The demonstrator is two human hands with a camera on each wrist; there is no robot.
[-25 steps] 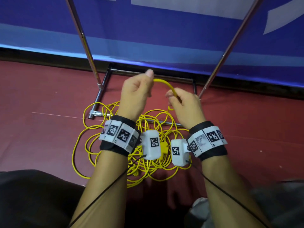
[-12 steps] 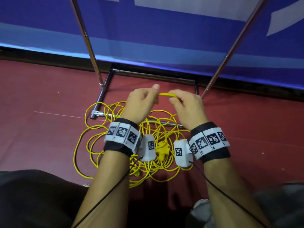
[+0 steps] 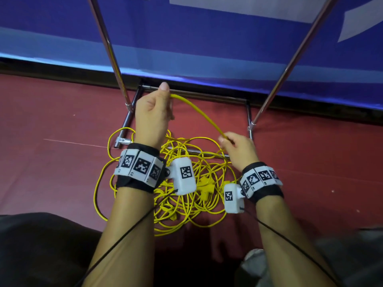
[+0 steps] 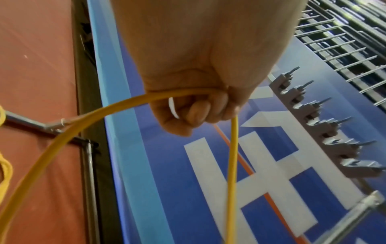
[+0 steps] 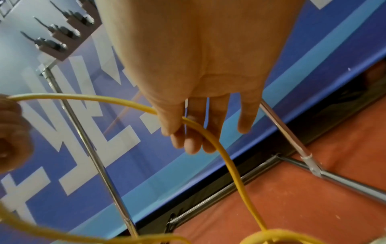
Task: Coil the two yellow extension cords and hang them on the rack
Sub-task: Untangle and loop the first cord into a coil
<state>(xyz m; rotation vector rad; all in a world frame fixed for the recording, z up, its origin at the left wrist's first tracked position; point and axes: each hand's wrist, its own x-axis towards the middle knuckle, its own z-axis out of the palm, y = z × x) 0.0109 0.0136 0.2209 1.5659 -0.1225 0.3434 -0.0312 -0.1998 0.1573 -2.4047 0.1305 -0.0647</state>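
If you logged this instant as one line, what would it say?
step: coiling | left hand: grips yellow cord | right hand: pinches same cord | pile: tangled on floor | rack: nothing visibly hung

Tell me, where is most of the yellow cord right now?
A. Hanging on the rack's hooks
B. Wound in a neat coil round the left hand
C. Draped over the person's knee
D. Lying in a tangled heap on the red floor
D: only one strand is stretched between the left hand and right hand, while the rest of the yellow cord lies tangled on the red floor.
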